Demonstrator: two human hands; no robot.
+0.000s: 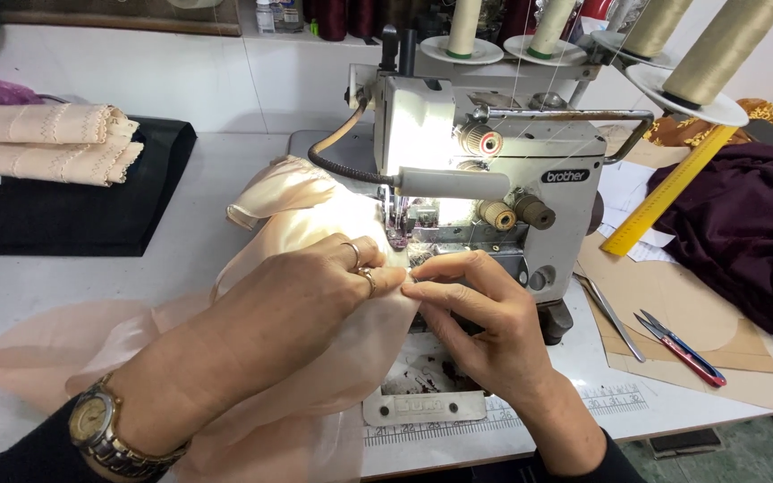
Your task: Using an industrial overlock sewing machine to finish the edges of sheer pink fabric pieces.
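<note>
A pale peach satin fabric (293, 215) lies across the white table (181, 179) and runs under the presser foot (397, 234) of a grey overlock sewing machine (494, 170). My left hand (306, 304), with rings and a wristwatch, presses flat on the fabric just left of the foot. My right hand (485, 313) pinches the fabric's edge in front of the foot, its fingertips touching those of the left hand. The machine's lamp lights the cloth there.
Folded cream lace trim (46, 143) rests on black cloth (64, 215) at the left. Right of the machine lie a yellow ruler (664, 192), dark maroon fabric (753, 233), brown paper patterns (682, 304), red-handled thread snips (682, 349) and tweezers (610, 313). Thread cones (717, 45) stand behind.
</note>
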